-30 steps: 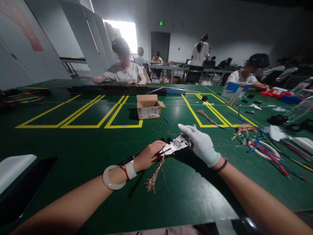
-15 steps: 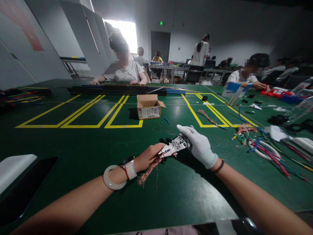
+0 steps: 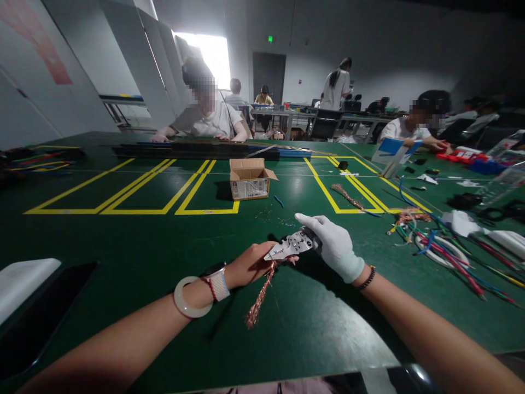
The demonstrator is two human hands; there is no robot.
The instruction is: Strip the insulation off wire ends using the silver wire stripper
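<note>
My bare left hand (image 3: 249, 264), with a watch and a pale bangle on the wrist, pinches a frayed bundle of bare copper strands (image 3: 259, 296) that hangs down toward the green table (image 3: 135, 241). My right hand (image 3: 334, 244), in a white glove, is closed round the handles of a metal wire stripper (image 3: 290, 245). The stripper's jaws point left and meet the top of the copper bundle at my left fingertips.
An open cardboard box (image 3: 249, 178) stands on yellow floor-style tape lines at mid table. Coloured cables (image 3: 447, 251) lie in a heap at the right, with another copper bundle (image 3: 346, 197) beyond. A white pad (image 3: 22, 282) lies at the left edge. Several people sit at the far side.
The copper bundle swung left and up half a second ago and now hangs down again. Both hands and the stripper stay almost in the same place, slightly raised.
</note>
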